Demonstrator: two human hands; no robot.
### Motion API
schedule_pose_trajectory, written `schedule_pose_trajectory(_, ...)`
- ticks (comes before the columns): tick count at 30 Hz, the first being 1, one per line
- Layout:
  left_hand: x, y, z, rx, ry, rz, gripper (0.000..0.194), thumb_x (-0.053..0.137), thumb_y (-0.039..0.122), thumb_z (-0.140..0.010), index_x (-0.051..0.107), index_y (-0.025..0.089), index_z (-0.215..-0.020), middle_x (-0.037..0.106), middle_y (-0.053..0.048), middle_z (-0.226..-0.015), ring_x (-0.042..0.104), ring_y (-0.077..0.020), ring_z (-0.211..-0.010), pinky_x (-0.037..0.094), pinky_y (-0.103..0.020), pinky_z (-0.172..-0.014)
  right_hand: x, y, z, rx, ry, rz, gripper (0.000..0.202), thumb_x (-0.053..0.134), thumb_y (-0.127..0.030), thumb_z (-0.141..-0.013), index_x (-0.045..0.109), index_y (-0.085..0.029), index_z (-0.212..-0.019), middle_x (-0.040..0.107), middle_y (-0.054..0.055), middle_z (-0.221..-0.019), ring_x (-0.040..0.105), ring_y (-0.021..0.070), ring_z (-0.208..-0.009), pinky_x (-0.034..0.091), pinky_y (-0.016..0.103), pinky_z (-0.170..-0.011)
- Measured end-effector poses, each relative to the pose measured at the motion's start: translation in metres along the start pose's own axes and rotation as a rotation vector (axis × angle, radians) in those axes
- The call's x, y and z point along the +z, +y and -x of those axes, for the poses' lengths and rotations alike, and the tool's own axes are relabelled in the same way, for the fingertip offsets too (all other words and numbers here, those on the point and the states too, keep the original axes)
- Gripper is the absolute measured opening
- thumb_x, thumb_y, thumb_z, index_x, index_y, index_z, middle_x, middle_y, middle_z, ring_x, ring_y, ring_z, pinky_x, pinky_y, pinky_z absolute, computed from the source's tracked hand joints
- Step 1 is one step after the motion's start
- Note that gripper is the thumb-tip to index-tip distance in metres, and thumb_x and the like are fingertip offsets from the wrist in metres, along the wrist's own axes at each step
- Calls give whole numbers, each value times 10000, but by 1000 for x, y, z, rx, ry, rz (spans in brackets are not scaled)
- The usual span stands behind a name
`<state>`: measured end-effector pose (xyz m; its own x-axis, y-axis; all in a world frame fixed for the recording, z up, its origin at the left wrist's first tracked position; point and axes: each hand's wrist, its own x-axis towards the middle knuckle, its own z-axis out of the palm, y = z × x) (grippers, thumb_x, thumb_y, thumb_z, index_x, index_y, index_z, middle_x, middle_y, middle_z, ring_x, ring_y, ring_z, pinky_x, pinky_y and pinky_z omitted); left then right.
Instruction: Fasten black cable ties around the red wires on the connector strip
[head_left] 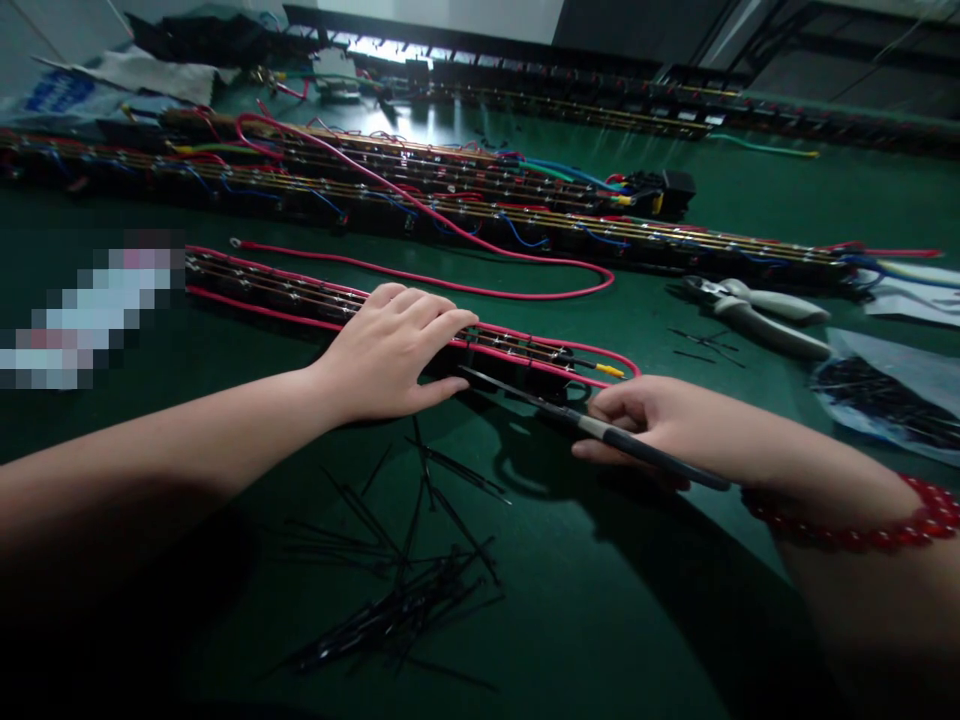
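My left hand (397,345) lies over a narrow black strip (517,350) fitted with metal rods and red wires. Its fingers reach across the top and the thumb is along the near side, holding the strip. In my right hand (637,410) are scissors (544,402), seen edge-on, their thin tip close to the strip's near edge by my left thumb. A red wire (626,358) loops past the strip's right end, near a yellow-sleeved lead (609,370). Loose black cable ties (390,610) are heaped on the green table in front.
Pliers (765,310) with pale handles lie at the right, near a clear bag (892,400) of black ties. Behind, longer wired strips (450,205) cross the table (810,200). A loose red wire (420,275) curves between them and the held strip.
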<state>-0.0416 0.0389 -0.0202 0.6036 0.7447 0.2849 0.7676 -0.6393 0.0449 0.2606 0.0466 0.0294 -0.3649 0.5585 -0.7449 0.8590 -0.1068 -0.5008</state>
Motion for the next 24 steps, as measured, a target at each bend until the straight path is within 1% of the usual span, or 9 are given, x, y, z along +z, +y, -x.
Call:
schedule_pose_trajectory(2,0,-1,0,7,1,-1,565,568,489,-935,521,154,-1388,618,-143,-1315,568,-328,-1219,414,-496,-1058,3,-4,1,8,55,42,490,813,-629,-622,598,-198,-712,546,-21,-592,505,129,-493,332,240,-426)
schedule_pose_trajectory(5,0,-1,1,14,4,-1,558,574,470,-927,524,155,-1385,619,-138,-1313,571,-326,-1214,420,-492,-1050,5,-5,1,-17,52,51,514,788,-668,-626,614,-198,-741,554,-13,-617,509,138,-522,340,250,-445)
schedule_pose_trajectory(10,0,-1,0,9,12,12,545,569,468,-929,535,156,-1374,627,-133,-1307,582,-320,-1201,425,-486,-1047,3,6,-1,-98,6,100,471,746,-650,-707,643,-194,-769,559,-1,-699,483,140,-597,347,256,-491)
schedule_pose_trajectory(14,0,-1,-1,8,14,5,550,570,487,-936,532,161,-1378,626,-136,-1307,580,-323,-1208,424,-487,-1046,2,14,-3,-105,22,70,437,726,-625,-754,659,-204,-851,573,-3,-732,494,140,-609,348,248,-490)
schedule_pose_trajectory(16,0,-1,-1,11,12,4,548,566,491,-942,531,161,-1378,625,-136,-1305,581,-322,-1202,426,-487,-1043,2,11,-2,-104,43,74,454,730,-635,-743,666,-202,-866,587,4,-750,508,146,-623,354,248,-495)
schedule_pose_trajectory(18,0,-1,-1,12,11,5,548,565,492,-943,530,162,-1379,624,-135,-1306,580,-323,-1203,425,-487,-1043,2,5,-1,-86,60,83,493,738,-667,-708,661,-197,-833,581,7,-734,509,148,-617,355,248,-493)
schedule_pose_trajectory(21,0,-1,0,9,7,8,551,568,493,-941,527,164,-1381,624,-135,-1307,576,-325,-1208,420,-486,-1045,3,-3,1,-42,74,62,551,752,-714,-650,641,-194,-792,551,-7,-661,493,138,-561,342,247,-469)
schedule_pose_trajectory(24,0,-1,0,6,3,7,552,570,493,-939,528,163,-1380,623,-139,-1303,574,-326,-1208,416,-486,-1045,4,-5,0,-40,92,47,557,773,-713,-626,641,-193,-779,547,-15,-614,499,135,-532,331,243,-455)
